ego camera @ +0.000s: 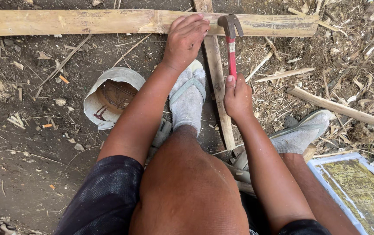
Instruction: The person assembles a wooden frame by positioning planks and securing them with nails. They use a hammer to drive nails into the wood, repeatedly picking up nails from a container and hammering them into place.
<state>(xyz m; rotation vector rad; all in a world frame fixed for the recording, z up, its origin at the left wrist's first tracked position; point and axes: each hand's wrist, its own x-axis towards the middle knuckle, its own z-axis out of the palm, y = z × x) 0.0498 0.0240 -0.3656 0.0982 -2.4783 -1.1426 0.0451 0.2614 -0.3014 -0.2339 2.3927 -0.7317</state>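
The ground is bare dark earth, dusty and scattered with wood chips, thin twigs and dry splinters, and on the right it gives way to a thick litter of straw-coloured shavings and broken sticks; this is an outdoor work spot, with no walls in view. Across the far side lies a long split bamboo slat, crossed by a narrower wooden strip that runs from far to near between the person's feet. The left hand rests flat on the slat just beside the crossing, fingers spread and pressing down. The right hand is clamped around the red handle of a claw hammer, whose dark head sits on the slat right at the crossing. A dented grey metal bowl with a rusty inside lies on the earth to the left. Both feet wear grey socks and sandals. At the near right a printed board is cut off by the frame edge, and whether a nail sits under the hammer head cannot be made out
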